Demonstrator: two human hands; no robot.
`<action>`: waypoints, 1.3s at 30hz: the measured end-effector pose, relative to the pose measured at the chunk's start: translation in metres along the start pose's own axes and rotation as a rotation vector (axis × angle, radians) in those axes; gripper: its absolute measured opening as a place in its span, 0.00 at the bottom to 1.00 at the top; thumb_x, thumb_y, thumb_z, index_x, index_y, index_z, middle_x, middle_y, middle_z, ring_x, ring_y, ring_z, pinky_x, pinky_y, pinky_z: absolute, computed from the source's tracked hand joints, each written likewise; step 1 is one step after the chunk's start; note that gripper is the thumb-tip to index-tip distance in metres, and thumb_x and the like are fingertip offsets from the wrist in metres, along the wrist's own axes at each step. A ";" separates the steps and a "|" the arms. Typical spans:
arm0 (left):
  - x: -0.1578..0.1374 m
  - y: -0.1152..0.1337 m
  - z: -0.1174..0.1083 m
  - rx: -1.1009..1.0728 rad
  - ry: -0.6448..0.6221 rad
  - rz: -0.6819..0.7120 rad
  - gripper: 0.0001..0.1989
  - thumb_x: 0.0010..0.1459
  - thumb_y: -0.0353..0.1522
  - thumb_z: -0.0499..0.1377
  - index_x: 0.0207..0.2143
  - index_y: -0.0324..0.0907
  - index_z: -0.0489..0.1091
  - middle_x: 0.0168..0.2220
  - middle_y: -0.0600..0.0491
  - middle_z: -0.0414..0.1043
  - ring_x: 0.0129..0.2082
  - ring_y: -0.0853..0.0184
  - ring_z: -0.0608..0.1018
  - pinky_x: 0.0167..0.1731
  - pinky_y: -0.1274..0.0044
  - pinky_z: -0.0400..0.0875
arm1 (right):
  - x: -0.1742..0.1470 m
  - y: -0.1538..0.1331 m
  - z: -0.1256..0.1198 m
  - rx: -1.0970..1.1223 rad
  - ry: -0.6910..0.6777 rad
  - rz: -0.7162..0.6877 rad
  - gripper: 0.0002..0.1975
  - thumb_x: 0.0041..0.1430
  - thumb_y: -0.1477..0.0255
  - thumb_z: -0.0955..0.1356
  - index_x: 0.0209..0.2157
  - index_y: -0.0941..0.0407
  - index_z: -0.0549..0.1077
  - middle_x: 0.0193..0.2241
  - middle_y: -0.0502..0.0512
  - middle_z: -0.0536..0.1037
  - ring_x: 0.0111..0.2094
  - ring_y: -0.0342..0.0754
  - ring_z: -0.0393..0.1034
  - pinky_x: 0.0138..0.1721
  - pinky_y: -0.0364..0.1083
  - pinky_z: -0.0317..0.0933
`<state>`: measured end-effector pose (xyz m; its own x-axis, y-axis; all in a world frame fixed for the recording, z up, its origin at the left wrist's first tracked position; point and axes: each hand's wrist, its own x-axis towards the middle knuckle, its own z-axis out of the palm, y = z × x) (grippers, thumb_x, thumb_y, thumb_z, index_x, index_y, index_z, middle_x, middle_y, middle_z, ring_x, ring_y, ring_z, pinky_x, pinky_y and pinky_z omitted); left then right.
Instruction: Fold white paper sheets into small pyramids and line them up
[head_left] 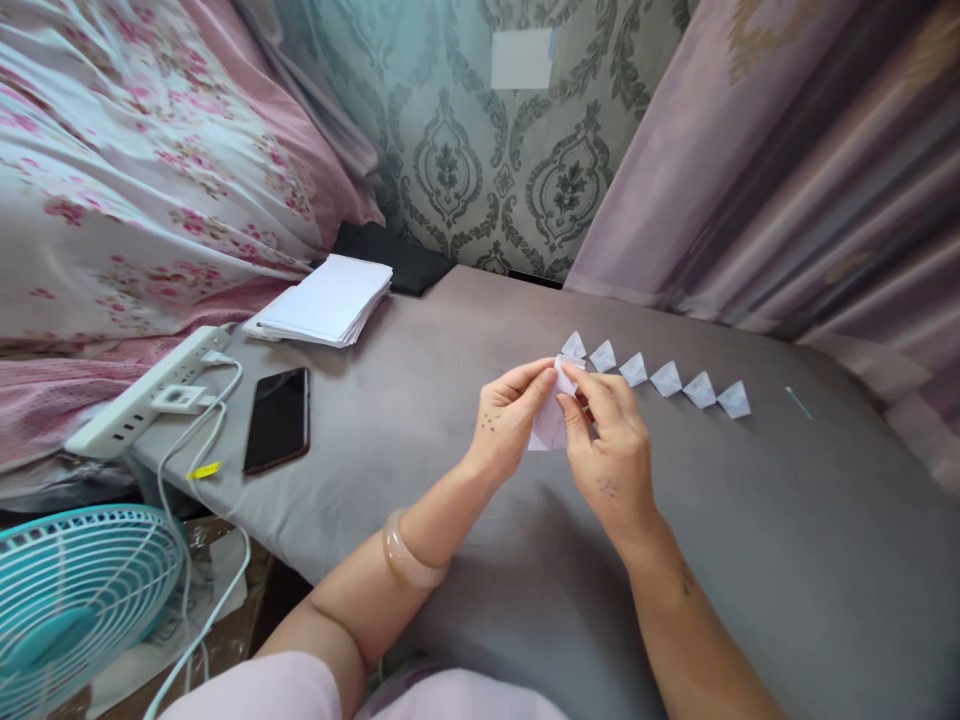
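Both my hands hold one partly folded sheet of white paper (547, 425) above the grey-covered table. My left hand (508, 415) pinches its upper left side between thumb and fingers. My right hand (611, 430) is closed on its upper right side, thumb and index finger pressed on the folded part. The lower part of the sheet hangs down between the hands. Just beyond my fingers, several small folded paper pieces (665, 379) stand in a slanting row running to the right. Part of the held paper is hidden behind my fingers.
At the left lie a stack of white paper (326, 300), a black folded item (394, 257), a phone (277, 420) and a white power strip (150, 390) with cables. A teal fan (75, 610) stands below the table's left edge. A thin stick (799, 402) lies far right.
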<state>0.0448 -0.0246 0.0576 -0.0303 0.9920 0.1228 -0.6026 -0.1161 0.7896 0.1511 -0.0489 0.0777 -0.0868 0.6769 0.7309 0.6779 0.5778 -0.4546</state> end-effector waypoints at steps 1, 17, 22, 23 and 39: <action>-0.001 0.001 0.001 0.010 0.003 0.007 0.10 0.52 0.36 0.66 0.38 0.44 0.79 0.38 0.51 0.80 0.36 0.68 0.78 0.42 0.76 0.70 | 0.000 -0.001 0.000 0.026 0.007 0.019 0.15 0.64 0.75 0.63 0.51 0.53 0.72 0.41 0.56 0.74 0.42 0.47 0.70 0.43 0.48 0.67; -0.005 0.004 0.004 0.084 0.011 0.012 0.11 0.51 0.36 0.67 0.38 0.44 0.79 0.39 0.50 0.80 0.38 0.66 0.79 0.43 0.74 0.71 | 0.001 -0.008 -0.001 0.104 0.042 0.157 0.12 0.65 0.72 0.63 0.46 0.53 0.74 0.40 0.56 0.75 0.40 0.46 0.71 0.42 0.47 0.67; -0.005 0.006 0.004 0.093 -0.009 0.019 0.11 0.51 0.36 0.67 0.38 0.44 0.79 0.38 0.51 0.80 0.38 0.65 0.79 0.43 0.74 0.71 | 0.002 -0.011 -0.005 0.151 -0.006 0.245 0.12 0.65 0.69 0.62 0.46 0.52 0.74 0.40 0.55 0.75 0.39 0.45 0.70 0.40 0.46 0.67; -0.005 0.006 0.004 0.101 -0.014 0.021 0.11 0.51 0.36 0.67 0.38 0.44 0.79 0.38 0.51 0.80 0.38 0.65 0.79 0.43 0.73 0.71 | 0.002 -0.011 -0.006 0.163 -0.015 0.259 0.12 0.65 0.69 0.63 0.45 0.53 0.74 0.40 0.55 0.75 0.39 0.45 0.70 0.40 0.46 0.67; -0.008 0.008 0.005 0.122 -0.075 -0.015 0.11 0.51 0.36 0.67 0.37 0.42 0.80 0.39 0.49 0.80 0.40 0.63 0.79 0.47 0.71 0.70 | 0.003 -0.010 -0.011 0.239 0.009 0.451 0.09 0.59 0.66 0.67 0.38 0.54 0.78 0.36 0.54 0.78 0.30 0.43 0.70 0.30 0.43 0.66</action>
<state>0.0440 -0.0333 0.0661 0.0405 0.9877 0.1513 -0.5006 -0.1110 0.8585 0.1519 -0.0571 0.0899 0.1830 0.8797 0.4390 0.4604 0.3179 -0.8289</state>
